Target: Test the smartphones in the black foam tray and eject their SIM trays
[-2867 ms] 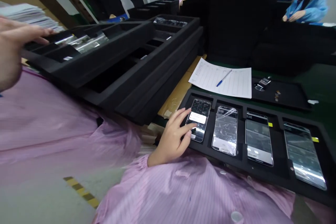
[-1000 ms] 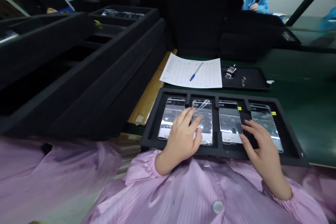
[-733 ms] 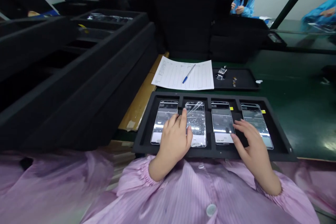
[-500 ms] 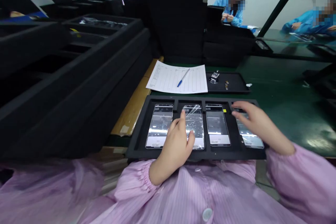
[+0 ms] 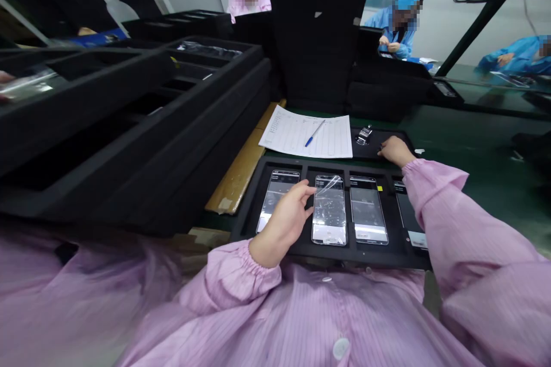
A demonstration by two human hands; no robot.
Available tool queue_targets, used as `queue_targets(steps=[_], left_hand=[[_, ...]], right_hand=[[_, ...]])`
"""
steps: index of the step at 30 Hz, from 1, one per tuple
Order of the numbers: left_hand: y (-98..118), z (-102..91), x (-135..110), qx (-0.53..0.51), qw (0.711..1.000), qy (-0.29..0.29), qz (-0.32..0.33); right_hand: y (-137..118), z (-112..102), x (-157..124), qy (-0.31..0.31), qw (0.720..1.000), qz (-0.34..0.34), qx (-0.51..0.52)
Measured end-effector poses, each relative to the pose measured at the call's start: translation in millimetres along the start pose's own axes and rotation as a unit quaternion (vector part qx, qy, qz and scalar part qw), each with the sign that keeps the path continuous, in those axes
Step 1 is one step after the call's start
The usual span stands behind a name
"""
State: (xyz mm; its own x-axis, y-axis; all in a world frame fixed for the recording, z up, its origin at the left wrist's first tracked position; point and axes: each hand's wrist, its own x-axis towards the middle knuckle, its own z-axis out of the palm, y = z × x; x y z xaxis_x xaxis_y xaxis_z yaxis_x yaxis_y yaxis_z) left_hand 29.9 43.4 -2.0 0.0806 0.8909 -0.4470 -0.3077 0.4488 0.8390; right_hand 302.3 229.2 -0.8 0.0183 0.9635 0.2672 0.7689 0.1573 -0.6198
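Note:
My left hand hovers above a black foam tray, fingers apart and holding nothing, between two lit phones. One is the leftmost phone, partly covered by the hand. Wrinkled clear film lies over the second phone. A third phone has a small yellow sticker beside it, and my right sleeve partly hides a fourth phone. Further back, my right hand reaches into a small black tray. Its fingers are pinched together, and what they hold, if anything, is too small to make out.
A printed sheet with a blue pen lies behind the foam tray. A shiny metal piece sits in the small tray. Stacked black trays rise on the left, with more at the back. Co-workers sit beyond.
My right hand has moved from over the fourth phone back to the small tray, its fingers closing. My left hand has drawn leftward off the second phone. The view has shifted.

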Motion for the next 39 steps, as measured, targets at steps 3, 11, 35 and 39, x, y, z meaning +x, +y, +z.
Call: queue_targets(steps=[3,11,35,39], left_hand=[[4,-6.3,0,-0.003,1.0,-0.021,-0.014],[17,-8.6,1,-0.086,0.993,-0.019,-0.079],[4,50.9,-31,-0.222,0.971,-0.047,0.073],[1,48.2,-31,-0.22,0.971,-0.056,0.072]], right_hand=[[-25,-25,-19,-0.027,0.998,0.048,-0.015],[-93,-103,-176,-0.087,0.981,0.009,0.174],[-115,-13,-248,-0.115,0.84,0.078,0.525],[-111,-19,-248,0.006,0.944,-0.081,0.319]])
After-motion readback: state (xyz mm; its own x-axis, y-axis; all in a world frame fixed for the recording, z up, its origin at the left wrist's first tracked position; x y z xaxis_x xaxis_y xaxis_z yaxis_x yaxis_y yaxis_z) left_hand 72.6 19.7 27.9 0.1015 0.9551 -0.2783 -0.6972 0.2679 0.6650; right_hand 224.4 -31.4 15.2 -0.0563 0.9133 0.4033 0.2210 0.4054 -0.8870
